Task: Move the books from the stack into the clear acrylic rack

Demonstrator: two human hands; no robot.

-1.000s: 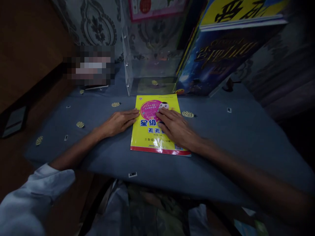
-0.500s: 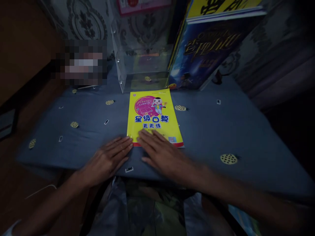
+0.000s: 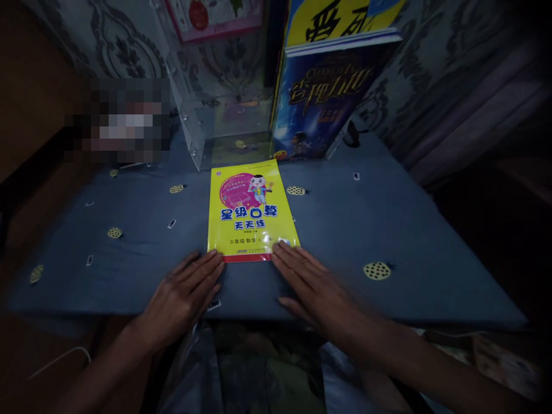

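Observation:
A yellow workbook (image 3: 245, 230) with a pink circle, a cartoon child and blue Chinese characters lies closed and flat on the cloth-covered table (image 3: 336, 247). My left hand (image 3: 183, 293) rests with fingers stretched out, its tips on the book's lower left corner. On the lower right corner lie the fingertips of my right hand (image 3: 308, 282), also stretched out flat, with the thumb apart. Both hands rest on top of the book without gripping it. The red strip along the book's lower edge shows between them.
Behind the workbook stands a clear plastic rack (image 3: 196, 132). A dark blue book (image 3: 321, 98) leans upright beside it, with a yellow book (image 3: 340, 20) behind. A blurred-out patch (image 3: 125, 126) covers something at the back left. The table's front edge runs just below my hands.
My right hand has slid right, from the book's lower middle to its lower right corner, uncovering a printed line. My left hand stays at the lower left corner. The camera view has shifted.

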